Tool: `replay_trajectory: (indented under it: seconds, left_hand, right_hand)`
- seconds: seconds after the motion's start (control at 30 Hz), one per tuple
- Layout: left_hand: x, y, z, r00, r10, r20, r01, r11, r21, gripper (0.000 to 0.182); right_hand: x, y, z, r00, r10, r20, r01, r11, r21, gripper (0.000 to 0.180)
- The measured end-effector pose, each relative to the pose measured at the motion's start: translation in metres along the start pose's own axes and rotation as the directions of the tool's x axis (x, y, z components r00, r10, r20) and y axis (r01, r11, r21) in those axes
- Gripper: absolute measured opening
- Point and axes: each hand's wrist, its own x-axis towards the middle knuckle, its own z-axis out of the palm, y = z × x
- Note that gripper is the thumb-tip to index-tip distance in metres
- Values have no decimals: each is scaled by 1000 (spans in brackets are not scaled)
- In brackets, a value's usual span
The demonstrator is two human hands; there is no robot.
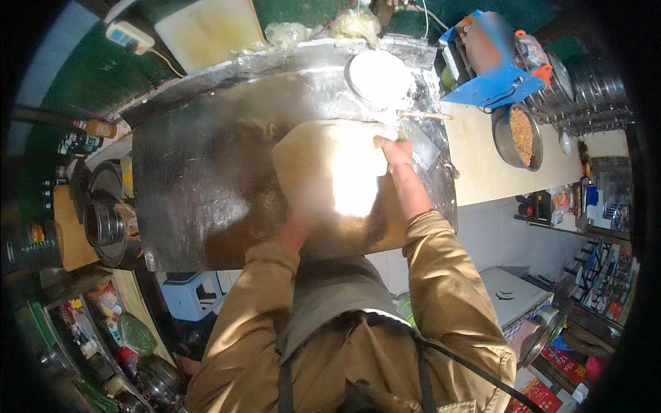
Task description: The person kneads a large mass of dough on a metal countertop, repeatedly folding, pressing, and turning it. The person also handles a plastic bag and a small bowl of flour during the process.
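A wide, pale sheet of dough (320, 155) lies over the dark metal worktop (181, 170), partly washed out by sunlight. My right hand (395, 151) grips its upper right edge, fingers curled over it. At its lower left edge is my left hand (305, 214), blurred by glare, so its fingers cannot be made out. Beyond the dough, a round white thing (379, 77), overexposed, sits at the worktop's back. A thin wooden stick (426, 115) lies to its right front, and a flat metal scraper or blade (419, 144) rests just beyond my right hand.
At the right, a metal bowl of crumbly filling (521, 137) stands on a pale board (475, 170), near a blue box (490, 85). Clear plastic bags (356, 23) line the back edge. Stacked metal pans (106, 222) are at the left; a blue stool (191, 297) stands below.
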Motion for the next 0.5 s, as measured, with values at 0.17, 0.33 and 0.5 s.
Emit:
replay_trajectory:
  seconds: [0.17,0.33,0.5]
  left_hand:
    - [-80,-65,-45,921,-286,-264,-17,648,-761,21]
    - [-25,-97,-103,639,-118,-760,-164,945,-284,51]
    - [-3,-77,-62,814,-57,-578,-116,959,-257,58]
  right_hand:
    - [-95,-25,123,676,-702,224,724,577,-379,37]
    - [-169,54,174,237,-679,695,960,54,-274,37]
    - [-159,39,113,449,-546,708,849,507,-147,49]
